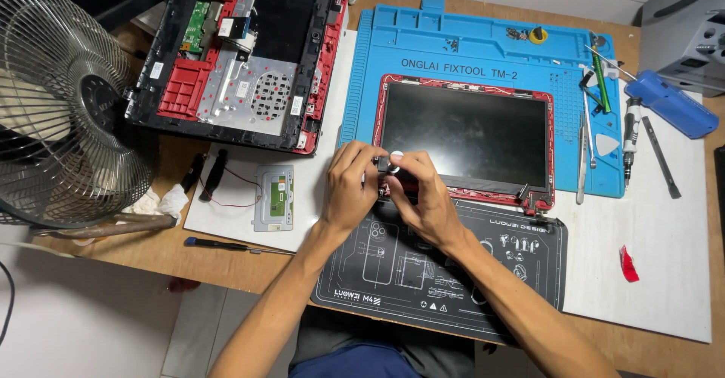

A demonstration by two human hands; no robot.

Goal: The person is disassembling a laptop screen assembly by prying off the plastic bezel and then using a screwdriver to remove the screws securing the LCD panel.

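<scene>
A red-framed laptop screen panel [464, 132] lies face up on a blue silicone repair mat [483, 46]. My left hand [349, 189] and my right hand [423, 197] meet at the panel's lower left corner, fingers pinched on a small dark hinge part [384, 165] with a pale round piece [396, 156] beside it. Both hands rest over the top edge of a black work mat [453, 265].
An opened red and black laptop base [242, 53] lies at the back left beside a metal fan [60, 106]. A touchpad module [273, 197], small speakers [211, 174] and a screwdriver [223, 245] sit on white paper. Tweezers, a blue tool [672, 104] and a red scrap [628, 265] lie right.
</scene>
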